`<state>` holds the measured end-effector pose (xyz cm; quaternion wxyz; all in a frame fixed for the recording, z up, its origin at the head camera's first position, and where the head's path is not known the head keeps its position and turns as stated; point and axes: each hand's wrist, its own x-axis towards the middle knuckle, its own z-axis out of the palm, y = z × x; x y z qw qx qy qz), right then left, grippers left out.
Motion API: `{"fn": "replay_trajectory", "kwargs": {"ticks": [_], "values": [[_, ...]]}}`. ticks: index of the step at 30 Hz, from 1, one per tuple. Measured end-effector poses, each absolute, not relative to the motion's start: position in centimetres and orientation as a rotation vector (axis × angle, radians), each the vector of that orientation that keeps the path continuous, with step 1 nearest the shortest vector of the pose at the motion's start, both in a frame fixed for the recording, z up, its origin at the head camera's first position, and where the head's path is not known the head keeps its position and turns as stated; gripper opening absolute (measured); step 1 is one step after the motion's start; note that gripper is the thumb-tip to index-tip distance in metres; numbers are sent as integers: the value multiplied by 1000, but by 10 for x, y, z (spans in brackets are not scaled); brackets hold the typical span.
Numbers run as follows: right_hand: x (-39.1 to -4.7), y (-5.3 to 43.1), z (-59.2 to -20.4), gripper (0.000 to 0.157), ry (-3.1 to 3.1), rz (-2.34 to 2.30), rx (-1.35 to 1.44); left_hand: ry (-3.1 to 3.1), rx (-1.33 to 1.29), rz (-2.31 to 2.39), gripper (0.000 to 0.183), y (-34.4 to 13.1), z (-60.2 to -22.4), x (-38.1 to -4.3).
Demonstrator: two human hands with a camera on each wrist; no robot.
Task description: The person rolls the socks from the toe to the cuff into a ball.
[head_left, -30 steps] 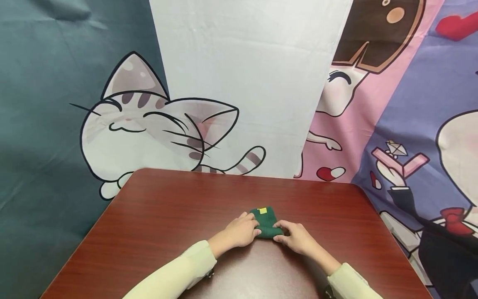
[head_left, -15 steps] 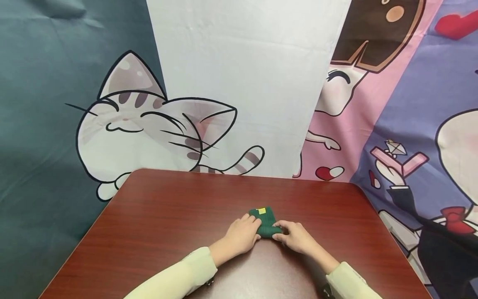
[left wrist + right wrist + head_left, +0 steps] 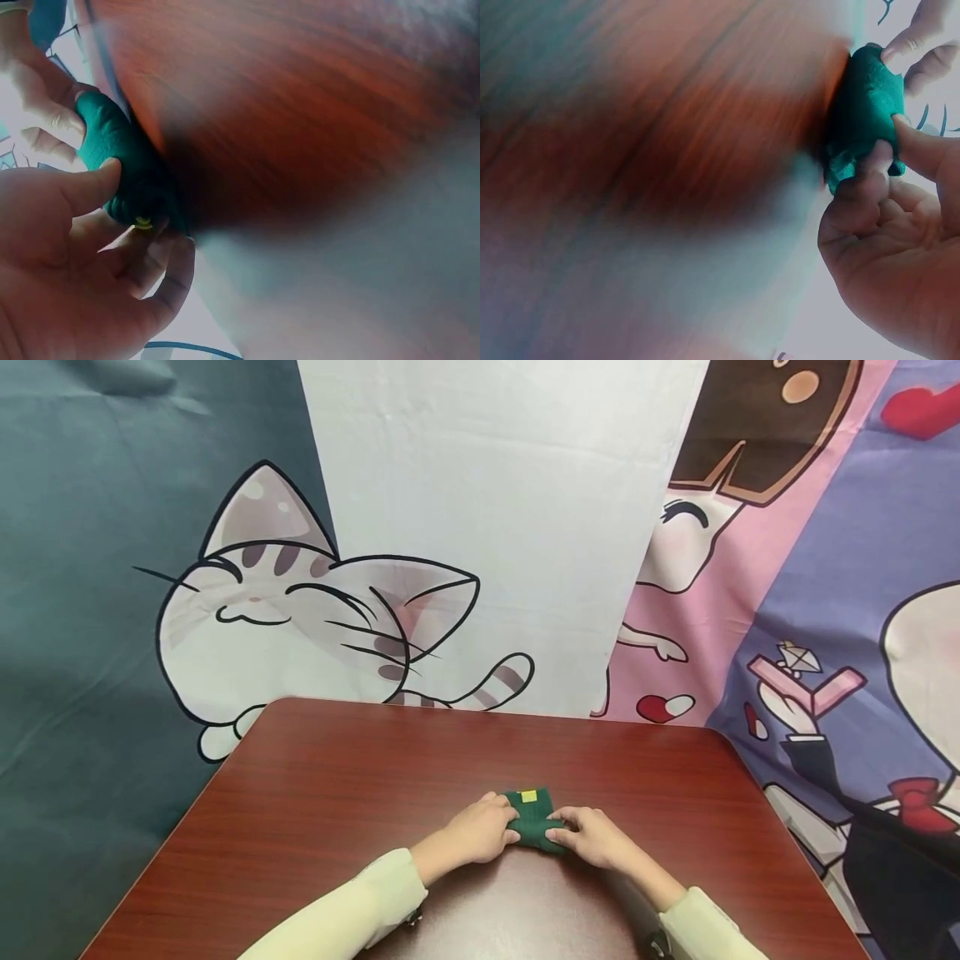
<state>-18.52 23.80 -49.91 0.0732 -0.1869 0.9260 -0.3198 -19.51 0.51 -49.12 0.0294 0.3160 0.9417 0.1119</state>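
A small dark green piece of knit fabric (image 3: 534, 814) with a yellow patch (image 3: 528, 796) lies on the table, its near part rolled into a thick bundle. On the left end of the roll, my left hand (image 3: 480, 828) pinches the fabric, its thumb on the near side. My right hand (image 3: 596, 837) grips the right end between thumb and fingers. The left wrist view shows the green roll (image 3: 124, 154) between both hands, with a bit of yellow at its end. In the right wrist view, the right fingers curl at the end of the roll (image 3: 866, 105).
The reddish-brown wooden table (image 3: 360, 768) has a glossy top and rounded far corners. Behind it hangs a cartoon backdrop (image 3: 480, 510) with a cat and figures. Pale green sleeves (image 3: 360, 902) cover both forearms.
The fabric has shifted slightly toward the person, its yellow patch now lower in view. The left hand has moved slightly left, and the right hand stays at the roll's right end.
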Motion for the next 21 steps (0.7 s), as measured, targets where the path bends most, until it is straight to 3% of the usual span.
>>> {"fn": "replay_trajectory", "kwargs": {"ticks": [13,21], "values": [[-184,240,-502,41,2854,-942,-844,2831,932,357,34,5,-486,-199],[-183,240,-505,27,2911,-854,-825,2929,990,300,34,5,-495,-194]]}}
